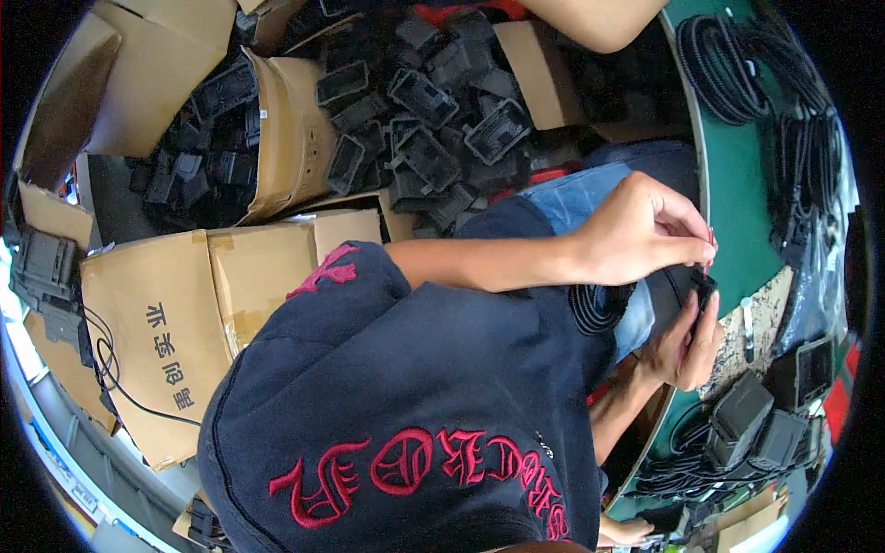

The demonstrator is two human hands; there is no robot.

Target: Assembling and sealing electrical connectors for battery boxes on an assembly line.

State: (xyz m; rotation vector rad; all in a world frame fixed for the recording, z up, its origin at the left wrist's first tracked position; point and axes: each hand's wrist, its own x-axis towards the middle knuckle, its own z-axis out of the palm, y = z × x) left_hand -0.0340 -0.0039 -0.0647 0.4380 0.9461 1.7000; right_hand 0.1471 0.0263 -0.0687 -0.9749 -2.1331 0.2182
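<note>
Black coiled cable (597, 306) hangs over the lap by the green desk (737, 198), its end pinched shut by the left hand (645, 230) while the right hand (687, 343) cups a small black plug (704, 288), best kept steady.

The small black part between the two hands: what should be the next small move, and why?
Probably press the wire end into the small black part. The left hand pinches something thin just above it, the right hand cradles it from below, and a black cable coil hangs beside.
</note>
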